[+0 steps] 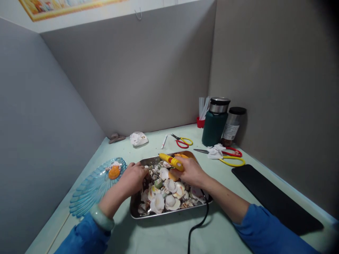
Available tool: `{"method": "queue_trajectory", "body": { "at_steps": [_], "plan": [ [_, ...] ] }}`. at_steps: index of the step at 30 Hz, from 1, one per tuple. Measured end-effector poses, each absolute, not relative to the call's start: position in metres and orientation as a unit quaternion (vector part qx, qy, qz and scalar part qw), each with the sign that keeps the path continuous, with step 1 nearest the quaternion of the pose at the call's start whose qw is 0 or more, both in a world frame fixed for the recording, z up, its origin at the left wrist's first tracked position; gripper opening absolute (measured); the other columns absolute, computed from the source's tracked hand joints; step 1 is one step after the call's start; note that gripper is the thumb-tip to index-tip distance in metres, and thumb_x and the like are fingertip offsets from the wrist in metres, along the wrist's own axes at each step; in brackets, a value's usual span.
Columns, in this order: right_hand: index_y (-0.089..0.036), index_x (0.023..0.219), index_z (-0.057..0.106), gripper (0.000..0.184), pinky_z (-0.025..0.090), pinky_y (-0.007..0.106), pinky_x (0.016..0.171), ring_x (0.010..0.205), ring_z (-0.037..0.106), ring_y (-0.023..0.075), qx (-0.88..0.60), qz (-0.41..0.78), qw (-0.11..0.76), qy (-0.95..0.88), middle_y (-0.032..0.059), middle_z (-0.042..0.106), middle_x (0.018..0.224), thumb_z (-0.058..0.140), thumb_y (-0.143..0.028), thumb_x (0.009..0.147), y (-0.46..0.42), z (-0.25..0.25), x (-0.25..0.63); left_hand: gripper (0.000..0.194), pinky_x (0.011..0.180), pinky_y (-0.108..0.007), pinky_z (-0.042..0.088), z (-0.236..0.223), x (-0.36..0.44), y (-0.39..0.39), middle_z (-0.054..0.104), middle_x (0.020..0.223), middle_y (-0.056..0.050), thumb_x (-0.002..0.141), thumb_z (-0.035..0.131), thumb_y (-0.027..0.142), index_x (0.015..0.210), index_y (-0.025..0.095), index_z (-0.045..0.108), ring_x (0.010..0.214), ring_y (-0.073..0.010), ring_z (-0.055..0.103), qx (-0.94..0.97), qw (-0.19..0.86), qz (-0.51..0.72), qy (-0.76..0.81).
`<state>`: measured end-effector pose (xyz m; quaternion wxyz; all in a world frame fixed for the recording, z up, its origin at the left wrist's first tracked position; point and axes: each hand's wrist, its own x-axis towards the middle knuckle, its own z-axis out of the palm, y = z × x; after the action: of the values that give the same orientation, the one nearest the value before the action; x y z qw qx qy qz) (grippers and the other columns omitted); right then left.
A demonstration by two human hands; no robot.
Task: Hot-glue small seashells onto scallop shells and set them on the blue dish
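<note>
A metal tray full of mixed seashells sits in front of me. My right hand is wrapped round a yellow glue gun above the tray's right side. The gun's nozzle points up and to the left, and its black cord hangs over the near rim. At the tray's left end, my left hand reaches in among small shells with its fingers curled. Its fingertips are mostly hidden, so what they pinch cannot be made out. An orange shell lies on a blue shell-shaped glass plate at left.
Behind the tray lie crumpled paper, a white stick and small scissors. Larger scissors, a green thermos, a jar, a red cup of glue sticks and a black mat are at right. Grey partitions surround the table.
</note>
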<state>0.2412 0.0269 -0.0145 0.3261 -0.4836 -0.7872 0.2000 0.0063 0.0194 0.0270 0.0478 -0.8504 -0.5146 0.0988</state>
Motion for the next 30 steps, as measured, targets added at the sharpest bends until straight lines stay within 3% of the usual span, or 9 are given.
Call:
{"method": "queue_trajectory", "body": {
  "at_steps": [9,14,16,20,22,26,30],
  "plan": [
    [-0.020,0.089,0.063,0.015,0.038,0.026,0.063,0.073,0.058,0.0200,-0.484,0.202,0.324,-0.787,0.0027,0.064,0.080,0.062,-0.030,0.077,0.026,-0.012,0.241,0.015,0.079,-0.037,0.036,0.020,0.008,0.015,0.067,0.081,-0.011,0.077,0.050,0.012,0.073,0.018,0.063,0.088,-0.0255,0.059,-0.852,0.046,0.070,-0.517],
    [-0.018,0.088,0.064,0.017,0.042,0.029,0.067,0.078,0.059,0.0221,-0.475,0.218,0.344,-0.780,0.0045,0.065,0.083,0.063,-0.030,0.075,0.028,-0.012,0.241,0.020,0.069,-0.033,0.038,0.029,0.008,0.008,0.065,0.077,-0.008,0.084,0.040,0.013,0.079,0.019,0.058,0.075,-0.0217,0.060,-0.831,0.043,0.005,-0.554],
    [-0.017,0.087,0.064,0.019,0.044,0.030,0.068,0.079,0.060,0.0228,-0.467,0.247,0.360,-0.769,0.0052,0.066,0.083,0.064,-0.031,0.075,0.028,-0.011,0.242,0.015,0.066,-0.029,0.039,0.030,0.011,0.005,0.066,0.079,-0.005,0.085,0.042,0.017,0.082,0.020,0.056,0.074,-0.0195,0.060,-0.824,-0.034,-0.057,-0.563],
    [-0.016,0.092,0.063,0.024,0.048,0.030,0.063,0.075,0.061,0.0218,-0.421,0.374,0.389,-0.729,0.0054,0.066,0.083,0.064,-0.034,0.076,0.028,-0.008,0.243,0.008,0.069,-0.027,0.043,0.026,0.023,-0.001,0.066,0.077,-0.002,0.082,0.054,0.027,0.082,0.020,0.054,0.076,-0.0172,0.060,-0.721,-0.407,-0.250,-0.502],
    [-0.016,0.097,0.062,0.028,0.050,0.030,0.062,0.074,0.062,0.0207,-0.380,0.445,0.404,-0.703,0.0054,0.066,0.086,0.065,-0.034,0.075,0.027,-0.008,0.243,0.013,0.069,-0.026,0.043,0.023,0.029,-0.002,0.065,0.074,-0.002,0.079,0.059,0.030,0.081,0.019,0.053,0.073,-0.0155,0.059,-0.645,-0.529,-0.298,-0.463],
    [-0.018,0.103,0.061,0.031,0.051,0.030,0.067,0.080,0.062,0.0198,-0.318,0.497,0.425,-0.686,0.0054,0.065,0.096,0.068,-0.032,0.075,0.023,-0.008,0.241,0.018,0.063,-0.023,0.040,0.018,0.038,-0.005,0.066,0.069,-0.002,0.076,0.066,0.030,0.079,0.016,0.055,0.065,-0.0122,0.055,-0.572,-0.610,-0.326,-0.440],
    [-0.018,0.100,0.061,0.028,0.050,0.029,0.065,0.076,0.061,0.0196,-0.340,0.479,0.405,-0.701,0.0034,0.064,0.085,0.068,-0.030,0.076,0.017,-0.008,0.239,0.021,0.060,-0.022,0.039,0.012,0.042,-0.004,0.065,0.066,-0.002,0.074,0.069,0.032,0.077,0.014,0.058,0.061,-0.0110,0.054,-0.543,-0.639,-0.331,-0.433]
  ]
}}
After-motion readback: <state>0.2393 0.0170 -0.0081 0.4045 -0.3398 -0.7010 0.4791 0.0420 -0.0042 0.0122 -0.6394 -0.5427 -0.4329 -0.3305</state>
